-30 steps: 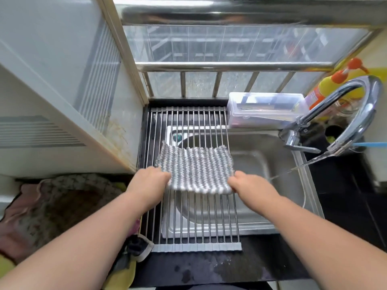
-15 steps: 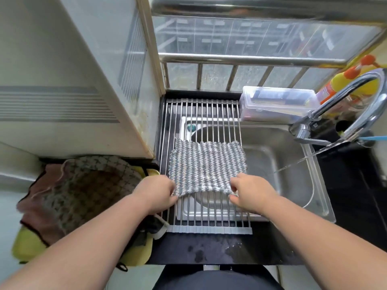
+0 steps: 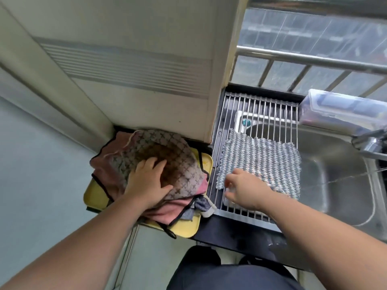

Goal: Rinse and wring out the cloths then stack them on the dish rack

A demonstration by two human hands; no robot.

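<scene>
Hands have parted: a moment ago both held the near edge of the grey woven cloth (image 3: 266, 162). Now the left hand (image 3: 147, 183) lies palm-down with fingers spread on the patterned cloth (image 3: 167, 151) topping the heap on the yellow tray (image 3: 92, 195), pressing rather than gripping. The right hand (image 3: 244, 190) hangs slack-fingered over the grey cloth's near left corner and holds nothing; whether its tips brush the weave I cannot tell. One cloth seems placed, and the next is likely being fetched for rinsing. The heap is soft and crumpled, with pink fabric trimmed in black beneath. Beyond, the grey cloth lies flat and nubbly, a frayed rectangle across the dish rack's (image 3: 259, 109) thin steel rods above the shiny sink (image 3: 335, 164).
</scene>
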